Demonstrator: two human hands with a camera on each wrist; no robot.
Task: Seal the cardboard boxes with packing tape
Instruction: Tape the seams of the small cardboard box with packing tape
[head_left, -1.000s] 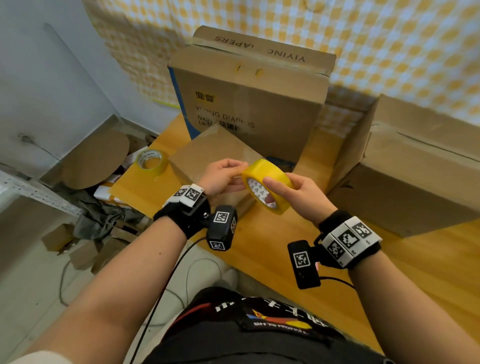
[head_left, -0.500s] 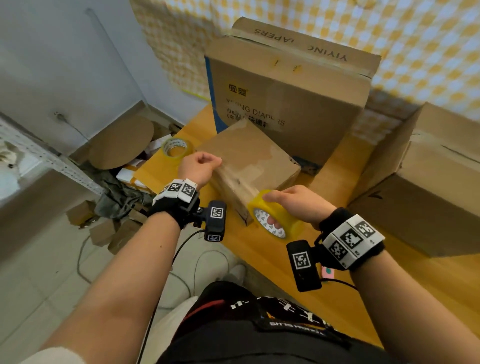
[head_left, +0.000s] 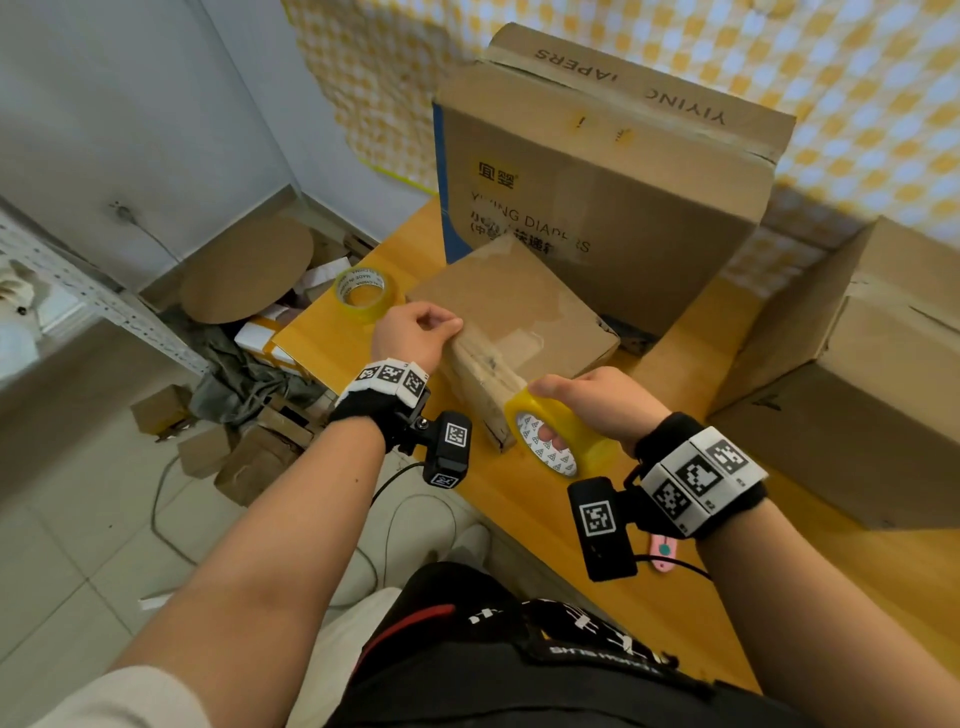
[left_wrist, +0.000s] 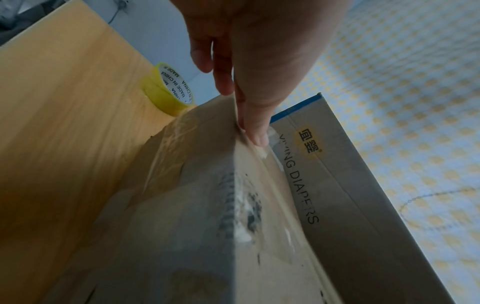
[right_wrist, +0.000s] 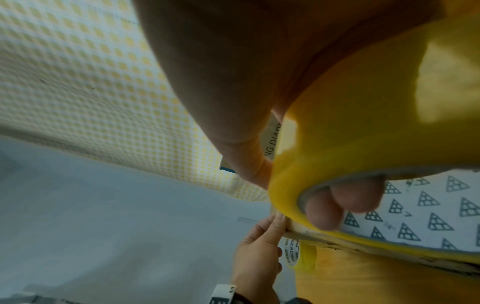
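Note:
A small brown cardboard box (head_left: 509, 322) (left_wrist: 207, 205) lies on the wooden table (head_left: 519, 509). My left hand (head_left: 423, 330) (left_wrist: 246, 107) (right_wrist: 259, 246) is at the left end of the box's front edge. Its thumb lies on top and its index finger lies straight against the side, pressing the clear tape down there. My right hand (head_left: 592, 400) (right_wrist: 233, 82) grips a yellow tape roll (head_left: 566, 441) (right_wrist: 363, 123), fingers through the core. It holds the roll at the box's near corner. Tape runs along the edge between my hands.
A second yellow tape roll (head_left: 363, 296) (left_wrist: 168, 90) lies flat left of the box. A tall diapers carton (head_left: 597, 197) (left_wrist: 337, 185) stands behind it, and another large carton (head_left: 857, 374) sits at the right. Cardboard scraps (head_left: 234, 441) litter the floor. A small pink object (head_left: 664, 551) lies near my right wrist.
A second ago both hands held the roll in the air, the left pinching the tape end. They have come down to the small box and drawn apart along its front edge.

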